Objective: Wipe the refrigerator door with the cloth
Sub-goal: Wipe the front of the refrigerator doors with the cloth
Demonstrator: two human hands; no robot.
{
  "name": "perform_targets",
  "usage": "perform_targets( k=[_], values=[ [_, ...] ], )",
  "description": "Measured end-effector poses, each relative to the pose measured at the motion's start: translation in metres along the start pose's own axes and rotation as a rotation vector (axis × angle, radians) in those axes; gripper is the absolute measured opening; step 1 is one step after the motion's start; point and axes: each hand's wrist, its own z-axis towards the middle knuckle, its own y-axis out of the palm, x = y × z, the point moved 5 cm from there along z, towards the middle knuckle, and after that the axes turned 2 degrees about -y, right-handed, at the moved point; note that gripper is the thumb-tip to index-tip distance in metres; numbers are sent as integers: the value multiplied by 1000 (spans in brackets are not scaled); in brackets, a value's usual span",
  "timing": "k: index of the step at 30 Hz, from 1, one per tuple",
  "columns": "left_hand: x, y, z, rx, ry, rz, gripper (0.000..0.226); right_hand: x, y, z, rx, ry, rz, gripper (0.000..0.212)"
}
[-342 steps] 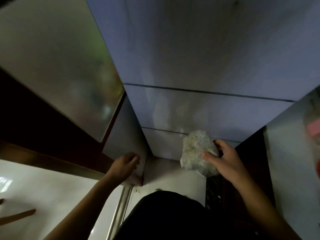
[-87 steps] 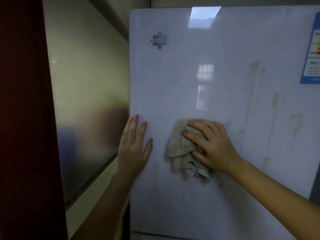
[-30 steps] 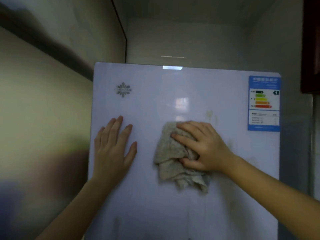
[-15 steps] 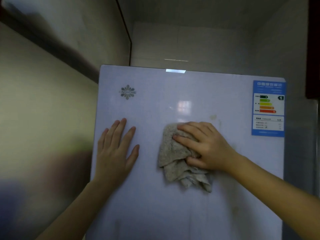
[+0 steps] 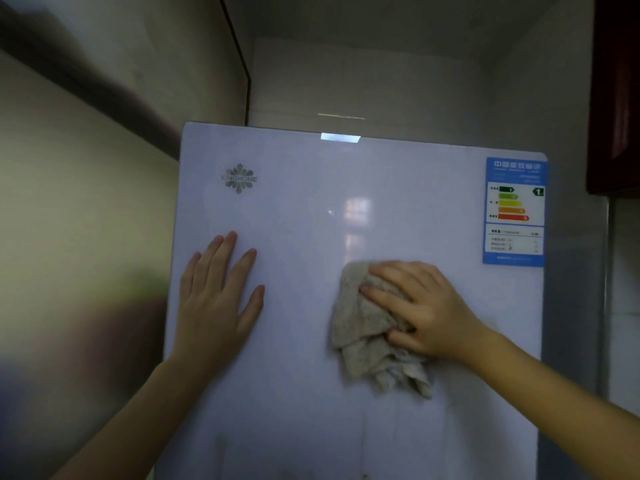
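Note:
The white refrigerator door (image 5: 311, 209) fills the middle of the view, with a snowflake logo at its upper left. A crumpled grey-beige cloth (image 5: 363, 327) lies against the door right of centre, its loose folds hanging below. My right hand (image 5: 422, 306) presses the cloth onto the door with its fingers stretched out over it, pointing left. My left hand (image 5: 218, 292) rests flat on the door near its left edge, fingers straight and pointing up, holding nothing. Faint streaks show low on the door.
A blue energy label (image 5: 514, 211) is stuck at the door's upper right. A glossy wall panel (image 5: 79, 237) stands close on the left. A dark red cabinet (image 5: 614, 91) hangs at the upper right, and a tiled wall rises behind the refrigerator.
My right hand has slid the cloth to the right across the door, nearer the energy label. My left hand stays flat at the same spot.

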Motion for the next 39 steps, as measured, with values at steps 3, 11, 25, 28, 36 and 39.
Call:
perform_targets(
  k=[3, 11, 25, 28, 36, 39],
  values=[
    [0, 0, 1, -14, -6, 0, 55, 13, -7, -5, -16, -12, -37, 61],
    [3, -2, 0, -6, -8, -13, 54, 50, -25, -6, 156, 426, 15, 62],
    [-2, -2, -1, -17, 24, -8, 55, 3, -16, -8, 117, 275, -63, 59],
    [-3, -1, -2, -20, 31, -14, 55, -5, -17, -5, 136, 292, -80, 55],
    [-4, 0, -3, 7, 46, -21, 53, -16, -6, -7, 139, 265, 11, 34],
    [-4, 0, -2, 2, 49, -21, 54, -17, -7, -8, 141, 293, 75, 39]
  ],
)
